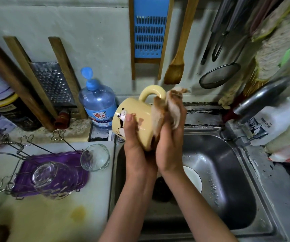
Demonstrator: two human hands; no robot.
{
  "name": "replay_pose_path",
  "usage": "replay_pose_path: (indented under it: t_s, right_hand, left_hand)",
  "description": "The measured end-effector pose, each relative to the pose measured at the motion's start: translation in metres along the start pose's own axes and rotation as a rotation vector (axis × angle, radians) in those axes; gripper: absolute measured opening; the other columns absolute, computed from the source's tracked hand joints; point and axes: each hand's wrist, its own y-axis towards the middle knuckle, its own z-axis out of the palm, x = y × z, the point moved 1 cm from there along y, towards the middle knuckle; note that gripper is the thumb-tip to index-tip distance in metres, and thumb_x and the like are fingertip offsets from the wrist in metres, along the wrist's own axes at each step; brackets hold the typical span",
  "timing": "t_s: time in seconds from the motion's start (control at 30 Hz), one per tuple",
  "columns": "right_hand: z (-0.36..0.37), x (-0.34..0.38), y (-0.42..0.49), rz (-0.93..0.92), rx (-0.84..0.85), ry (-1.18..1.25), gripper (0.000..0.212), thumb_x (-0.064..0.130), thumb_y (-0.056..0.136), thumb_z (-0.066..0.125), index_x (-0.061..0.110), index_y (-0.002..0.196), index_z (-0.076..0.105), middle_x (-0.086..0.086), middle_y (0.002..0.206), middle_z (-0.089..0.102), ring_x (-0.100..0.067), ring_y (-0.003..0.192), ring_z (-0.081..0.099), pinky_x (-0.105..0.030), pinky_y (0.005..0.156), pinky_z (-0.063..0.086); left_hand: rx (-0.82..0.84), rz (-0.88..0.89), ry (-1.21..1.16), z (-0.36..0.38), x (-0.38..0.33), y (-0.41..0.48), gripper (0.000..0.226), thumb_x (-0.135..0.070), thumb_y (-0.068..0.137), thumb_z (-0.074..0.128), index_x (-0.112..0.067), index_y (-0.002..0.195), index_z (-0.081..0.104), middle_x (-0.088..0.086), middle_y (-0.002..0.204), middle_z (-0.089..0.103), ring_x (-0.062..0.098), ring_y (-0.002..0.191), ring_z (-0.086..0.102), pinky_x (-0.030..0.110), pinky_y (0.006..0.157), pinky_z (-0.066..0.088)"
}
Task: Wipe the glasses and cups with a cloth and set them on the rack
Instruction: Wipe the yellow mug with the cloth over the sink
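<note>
Gripping a glossy yellow ceramic mug (132, 117) sideways above the steel sink (228, 172), the left hand (133, 147) curls round it; the right hand (171, 145) clutches a crumpled cloth (165, 109) against its rim.

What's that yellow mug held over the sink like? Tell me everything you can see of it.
The mug is pale yellow and glossy, ceramic by its look, with a cartoon panda printed on its side and one loop handle. It lies on its side in the air above the steel sink, handle pointing up. The left hand grips its body from below, thumb on the panda. The right hand presses a brown-and-white cloth against its open end, hiding the rim.
</note>
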Motion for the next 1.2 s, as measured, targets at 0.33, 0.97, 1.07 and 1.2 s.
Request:
replay_pose_path:
  t_s: [0.33, 0.97, 1.07, 1.2]
  right_hand:
    - [-0.009, -0.004, 0.011, 1.054, -0.151, 0.697, 0.044, 0.029, 0.098, 0.030, 0.009, 0.078, 0.063, -0.015, 0.070, 0.067, -0.030, 0.076, 0.060, -0.038, 0.077, 0.048]
    - [-0.065, 0.020, 0.008, 0.384, 0.037, 0.175, 0.039, 0.012, 0.096, 0.038, 0.027, 0.106, 0.072, 0.014, 0.103, 0.072, 0.001, 0.088, 0.063, -0.013, 0.080, 0.049]
    - [-0.048, 0.029, 0.006, 0.195, 0.385, -0.148, 0.033, 0.025, 0.098, 0.037, 0.027, 0.105, 0.069, 0.011, 0.103, 0.071, -0.002, 0.102, 0.063, -0.025, 0.088, 0.049]
    - [-0.041, 0.030, -0.011, -0.014, 0.559, -0.413, 0.034, 0.020, 0.102, 0.036, 0.011, 0.121, 0.063, -0.004, 0.128, 0.063, -0.017, 0.128, 0.051, -0.047, 0.112, 0.032]
  left_hand:
    - [0.078, 0.420, 0.599, -0.026, 0.004, 0.004, 0.075, -0.045, 0.054, 0.078, -0.022, 0.119, 0.047, 0.003, 0.111, 0.064, 0.007, 0.096, 0.065, 0.027, 0.083, 0.055]
    - [0.337, 0.839, 1.366, -0.046, -0.048, -0.008, 0.096, -0.053, 0.052, 0.080, -0.030, 0.134, 0.035, -0.029, 0.128, 0.048, -0.001, 0.118, 0.052, 0.021, 0.096, 0.045]
    - [0.406, 0.859, 1.439, -0.043, -0.042, -0.012, 0.099, -0.051, 0.055, 0.080, -0.023, 0.138, 0.033, -0.004, 0.132, 0.054, 0.013, 0.119, 0.055, 0.025, 0.100, 0.044]
    - [0.349, 0.863, 1.495, -0.043, -0.047, -0.010, 0.101, -0.055, 0.054, 0.076, -0.020, 0.138, 0.032, -0.002, 0.130, 0.054, 0.014, 0.117, 0.055, 0.023, 0.097, 0.042]
